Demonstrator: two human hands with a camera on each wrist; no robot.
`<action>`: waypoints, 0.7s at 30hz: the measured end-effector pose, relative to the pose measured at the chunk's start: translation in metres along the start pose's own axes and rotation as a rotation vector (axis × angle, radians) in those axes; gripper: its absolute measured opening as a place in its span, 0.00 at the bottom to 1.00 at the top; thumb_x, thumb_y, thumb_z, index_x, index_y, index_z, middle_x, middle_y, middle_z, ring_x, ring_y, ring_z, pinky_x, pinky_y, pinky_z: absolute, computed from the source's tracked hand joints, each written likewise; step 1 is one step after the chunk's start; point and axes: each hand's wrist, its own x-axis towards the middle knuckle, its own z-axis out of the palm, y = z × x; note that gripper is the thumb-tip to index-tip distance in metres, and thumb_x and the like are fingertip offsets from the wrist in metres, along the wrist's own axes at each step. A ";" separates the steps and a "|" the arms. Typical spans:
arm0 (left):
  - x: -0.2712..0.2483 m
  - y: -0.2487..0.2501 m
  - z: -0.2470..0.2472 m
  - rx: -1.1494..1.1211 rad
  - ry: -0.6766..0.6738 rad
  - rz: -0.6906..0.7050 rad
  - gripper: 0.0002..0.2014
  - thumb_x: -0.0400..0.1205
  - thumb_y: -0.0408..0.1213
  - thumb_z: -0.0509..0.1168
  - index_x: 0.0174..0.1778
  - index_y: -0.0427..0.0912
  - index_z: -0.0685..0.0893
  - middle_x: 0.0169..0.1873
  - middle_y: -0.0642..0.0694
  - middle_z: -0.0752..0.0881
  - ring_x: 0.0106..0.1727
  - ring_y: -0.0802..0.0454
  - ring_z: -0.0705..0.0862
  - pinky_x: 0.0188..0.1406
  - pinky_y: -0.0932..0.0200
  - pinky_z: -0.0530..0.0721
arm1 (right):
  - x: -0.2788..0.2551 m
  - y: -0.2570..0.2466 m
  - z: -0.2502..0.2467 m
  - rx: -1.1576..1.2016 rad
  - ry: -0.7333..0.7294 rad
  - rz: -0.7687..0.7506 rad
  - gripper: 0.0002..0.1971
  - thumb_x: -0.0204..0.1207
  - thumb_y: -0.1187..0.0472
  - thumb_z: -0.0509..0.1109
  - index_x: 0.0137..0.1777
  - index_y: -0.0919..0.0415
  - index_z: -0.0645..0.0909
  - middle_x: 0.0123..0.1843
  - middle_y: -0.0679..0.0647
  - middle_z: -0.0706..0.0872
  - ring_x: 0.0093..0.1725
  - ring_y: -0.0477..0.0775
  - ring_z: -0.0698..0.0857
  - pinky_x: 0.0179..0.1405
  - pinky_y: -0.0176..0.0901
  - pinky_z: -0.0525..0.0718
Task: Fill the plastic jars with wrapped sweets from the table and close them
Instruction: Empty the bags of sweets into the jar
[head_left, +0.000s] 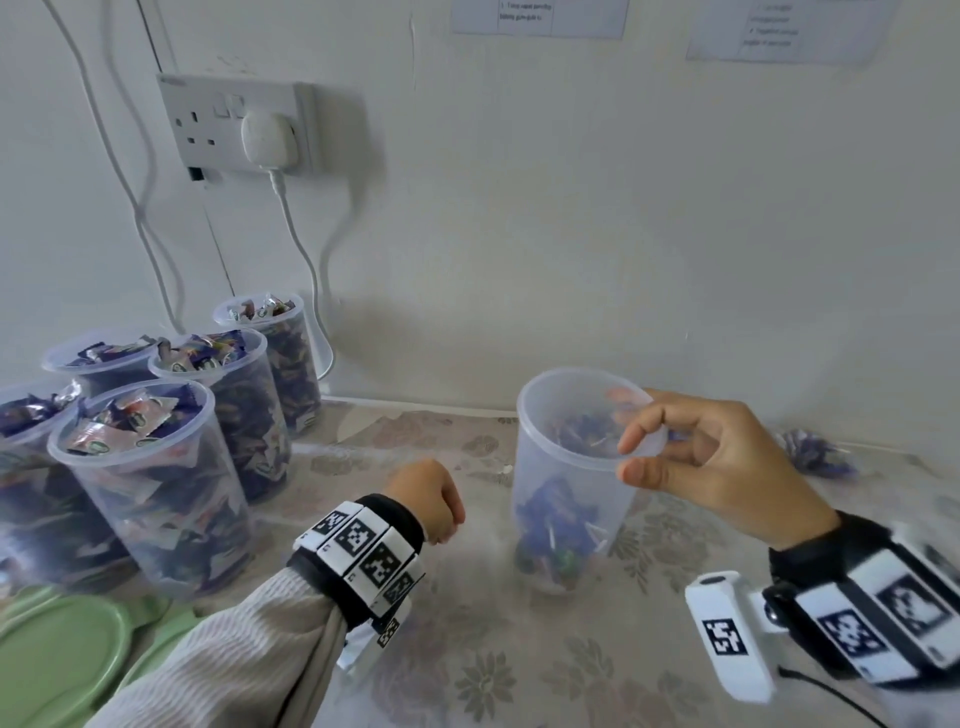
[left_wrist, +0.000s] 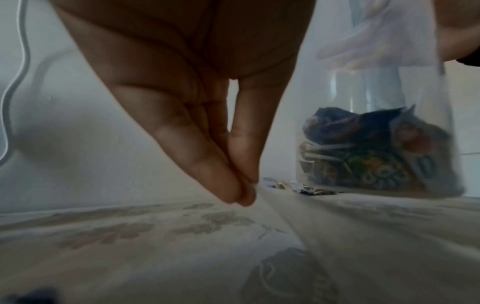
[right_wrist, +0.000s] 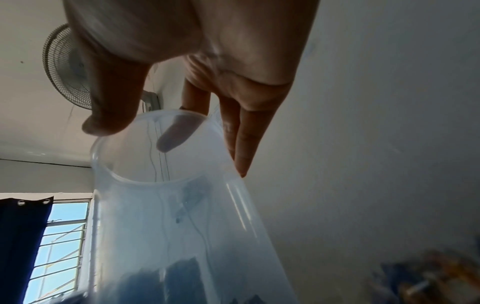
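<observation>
On the floral-clothed counter (head_left: 519, 649), five filled jars (head_left: 156, 483) are grouped at left and one part-filled jar (head_left: 571, 467) is set at centre. Its rim is pinched by the right hand (head_left: 722, 462); the left hand (head_left: 431, 499) is held beside it, fingers (left_wrist: 207, 160) pressed together, nothing gripped.

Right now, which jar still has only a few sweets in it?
The jar the right hand pinches by the rim: sweets only cover its bottom. The jars on the left are heaped full.
</observation>
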 end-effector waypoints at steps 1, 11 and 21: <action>0.000 -0.001 0.001 0.013 0.005 -0.005 0.09 0.74 0.20 0.66 0.33 0.38 0.85 0.30 0.43 0.85 0.32 0.48 0.84 0.47 0.54 0.88 | 0.000 0.002 0.005 0.029 -0.032 0.004 0.24 0.47 0.29 0.81 0.33 0.46 0.86 0.60 0.54 0.87 0.65 0.47 0.84 0.57 0.44 0.85; -0.012 -0.009 -0.001 -0.322 0.426 0.315 0.09 0.84 0.32 0.59 0.50 0.43 0.85 0.45 0.49 0.87 0.45 0.56 0.83 0.47 0.64 0.75 | 0.003 0.015 0.031 0.034 -0.248 0.020 0.23 0.55 0.30 0.78 0.48 0.38 0.84 0.64 0.36 0.83 0.69 0.40 0.78 0.60 0.39 0.82; -0.051 0.000 -0.008 -0.904 0.162 0.655 0.28 0.67 0.50 0.71 0.64 0.45 0.80 0.60 0.49 0.87 0.64 0.51 0.83 0.62 0.60 0.81 | 0.056 0.072 0.015 -0.222 -0.089 0.150 0.14 0.76 0.43 0.68 0.60 0.41 0.76 0.62 0.45 0.84 0.62 0.47 0.83 0.63 0.45 0.81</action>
